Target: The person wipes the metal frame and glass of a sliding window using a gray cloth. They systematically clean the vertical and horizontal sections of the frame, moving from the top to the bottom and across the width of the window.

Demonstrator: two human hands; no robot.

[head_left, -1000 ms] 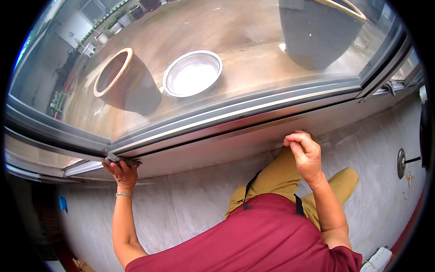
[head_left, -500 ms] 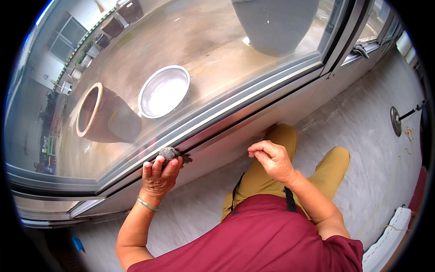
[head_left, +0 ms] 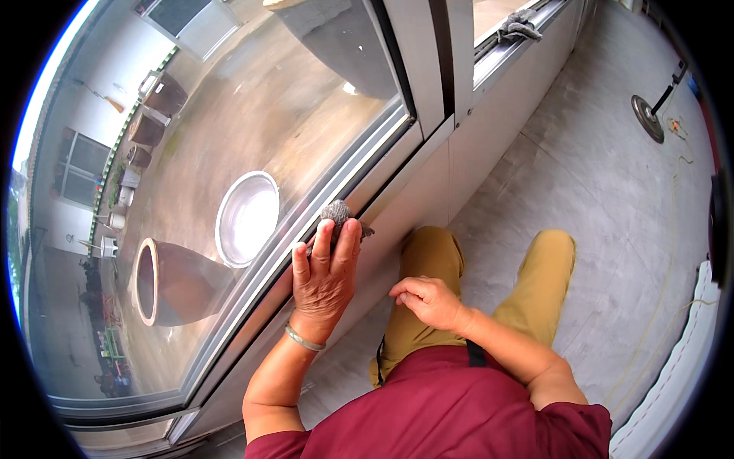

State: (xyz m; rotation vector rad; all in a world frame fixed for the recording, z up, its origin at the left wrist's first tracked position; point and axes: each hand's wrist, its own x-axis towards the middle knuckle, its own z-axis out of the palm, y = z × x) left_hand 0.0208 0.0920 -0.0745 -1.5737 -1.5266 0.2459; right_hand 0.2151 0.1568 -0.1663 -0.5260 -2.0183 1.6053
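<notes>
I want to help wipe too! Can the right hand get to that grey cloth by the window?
Probably yes: the right hand hangs free close by, nothing between it and the grey cloth, though the left hand covers most of it.

Hands: 2, left at 9 o'clock, right centre. Cloths: 2, 1 under left hand, 1 at 1 o'clock. Bowl: 1. Clay jar: 1. Bracelet: 1.

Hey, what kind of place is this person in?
Probably a home's tiled room beside a large window facing a courtyard. The left hand presses a grey cloth on the window frame; outside sit a metal basin and clay jar.
</notes>
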